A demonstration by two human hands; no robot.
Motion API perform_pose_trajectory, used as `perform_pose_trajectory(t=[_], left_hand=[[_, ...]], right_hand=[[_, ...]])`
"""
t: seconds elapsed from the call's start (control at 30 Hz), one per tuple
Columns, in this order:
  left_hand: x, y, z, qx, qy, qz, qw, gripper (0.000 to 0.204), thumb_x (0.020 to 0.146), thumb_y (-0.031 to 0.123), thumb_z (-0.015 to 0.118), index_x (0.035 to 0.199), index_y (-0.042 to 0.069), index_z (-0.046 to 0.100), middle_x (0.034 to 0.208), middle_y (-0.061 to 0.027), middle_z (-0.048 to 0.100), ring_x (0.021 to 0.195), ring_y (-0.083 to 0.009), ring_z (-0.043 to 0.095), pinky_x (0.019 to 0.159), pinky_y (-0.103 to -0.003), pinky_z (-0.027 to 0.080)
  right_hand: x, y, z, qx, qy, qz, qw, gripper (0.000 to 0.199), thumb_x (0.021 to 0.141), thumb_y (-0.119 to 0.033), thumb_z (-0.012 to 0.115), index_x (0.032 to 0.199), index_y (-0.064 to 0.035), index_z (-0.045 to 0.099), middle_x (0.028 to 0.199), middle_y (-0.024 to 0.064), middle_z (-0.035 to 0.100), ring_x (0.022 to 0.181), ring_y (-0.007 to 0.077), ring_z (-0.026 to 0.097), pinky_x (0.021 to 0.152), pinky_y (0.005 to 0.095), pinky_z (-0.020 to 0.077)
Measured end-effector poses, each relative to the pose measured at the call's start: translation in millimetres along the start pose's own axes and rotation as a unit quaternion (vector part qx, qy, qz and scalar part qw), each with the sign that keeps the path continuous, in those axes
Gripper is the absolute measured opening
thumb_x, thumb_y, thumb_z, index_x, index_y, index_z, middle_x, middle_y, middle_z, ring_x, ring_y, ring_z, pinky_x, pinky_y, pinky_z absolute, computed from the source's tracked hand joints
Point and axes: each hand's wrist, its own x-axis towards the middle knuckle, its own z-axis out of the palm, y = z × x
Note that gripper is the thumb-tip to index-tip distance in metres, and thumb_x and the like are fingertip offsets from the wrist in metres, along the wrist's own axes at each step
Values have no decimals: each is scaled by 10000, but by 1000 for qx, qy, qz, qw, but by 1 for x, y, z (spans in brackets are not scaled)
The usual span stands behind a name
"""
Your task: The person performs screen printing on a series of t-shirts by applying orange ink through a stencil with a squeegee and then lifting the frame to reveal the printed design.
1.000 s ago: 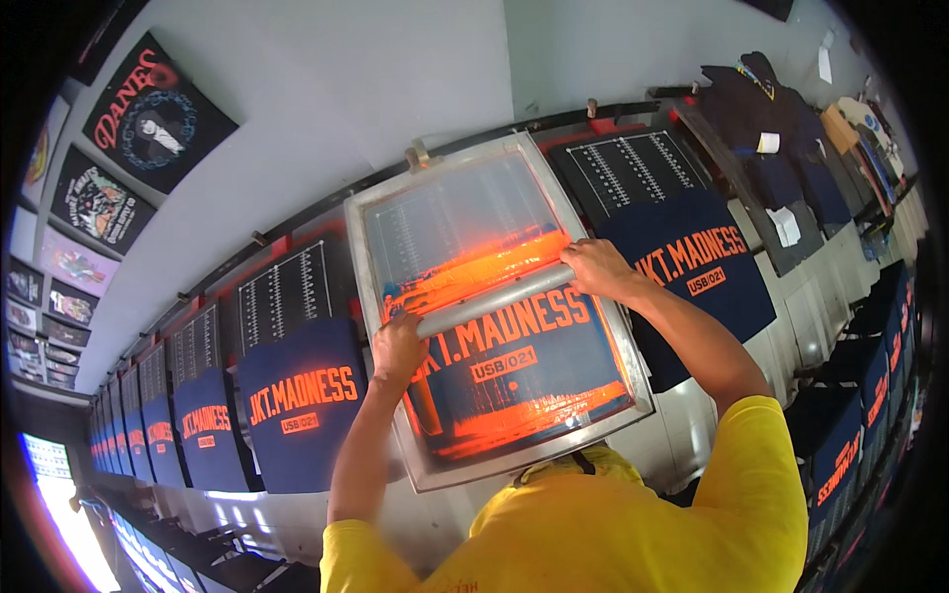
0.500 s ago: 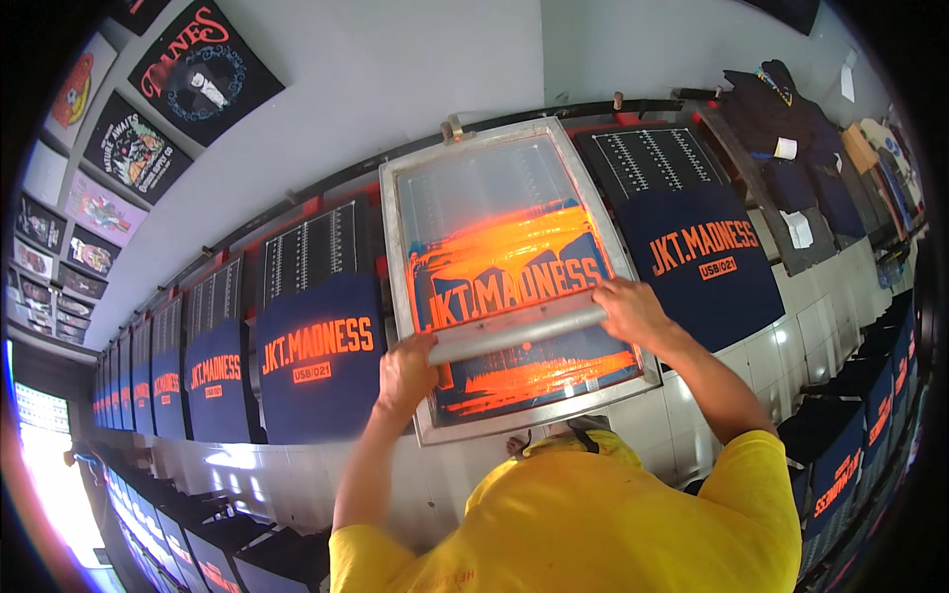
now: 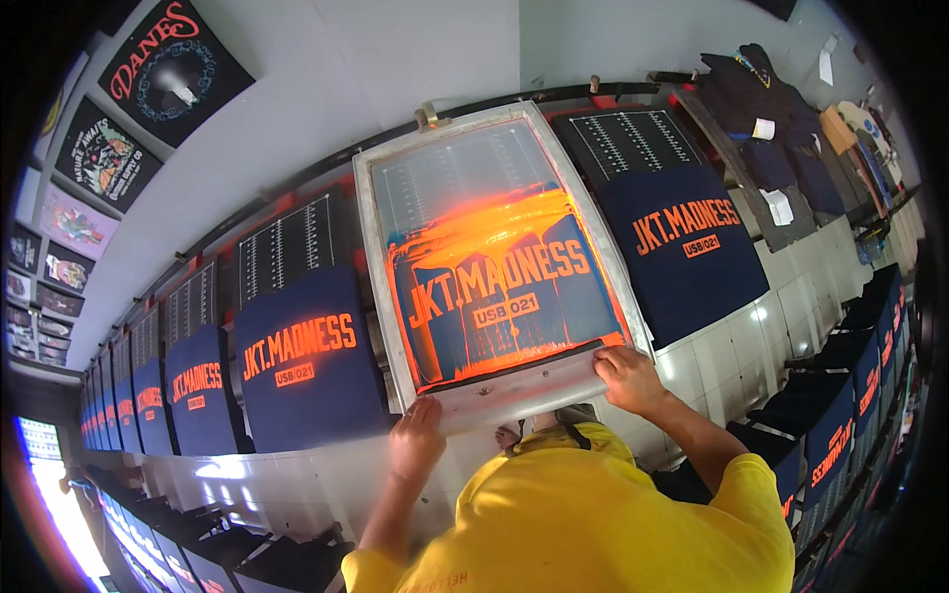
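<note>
A metal-framed printing screen (image 3: 593,203) lies over a dark navy shirt panel in front of me. At its near end, a wide metal squeegee (image 3: 514,393) reaches across the mesh. My left hand (image 3: 419,433) is closed on the squeegee's left end. Its right end is gripped by my right hand (image 3: 629,380). Bright orange ink (image 3: 494,215) forms a thick smeared band across the mesh's middle. Orange block lettering (image 3: 499,282) shows through below that band, with thin ink streaks running toward the squeegee.
A printed navy panel (image 3: 682,252) lies on the board to the right, another navy panel (image 3: 306,381) to the left, and several more continue leftward. Folded dark garments (image 3: 771,128) rest on a board at the far right. Further rows of printed panels (image 3: 845,395) stand at lower right.
Both hands have drawn the squeegee toward me, from mid-screen to the near end of the frame. The whole lettering is now uncovered. My view has shifted slightly.
</note>
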Motion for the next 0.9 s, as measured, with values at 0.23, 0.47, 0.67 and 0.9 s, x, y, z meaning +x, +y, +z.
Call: perform_pose_trajectory(t=[0.23,0.47,0.67,0.9], left_hand=[[35,-34,24,-5,-13,-6,1000,417,565,-45,611,972,32,651,1059,-108,672,1037,-264,646,818,-354,552],[131,-78,27,-33,2,9,999,384,567,-61,619,935,50,609,983,-92,656,909,-287,660,742,-364,559],[195,-108,32,-21,15,-7,1000,317,613,-39,619,917,46,645,875,-110,666,800,-328,656,723,-398,548],[220,-106,9,-22,-59,-48,997,309,658,1,593,948,38,692,878,-175,681,803,-366,664,740,-434,543]], right_hand=[[45,29,16,-32,16,-4,999,205,631,-22,615,833,-17,584,950,97,628,791,236,617,631,337,531],[131,80,25,-40,13,-5,999,179,658,-28,616,835,-9,596,814,103,620,785,254,632,612,362,546],[198,114,20,-28,-42,10,999,169,667,-24,635,830,7,605,816,133,646,800,288,653,665,402,549],[219,128,10,-1,-71,35,997,204,669,-76,656,859,-3,643,841,171,665,821,342,651,728,445,524]])
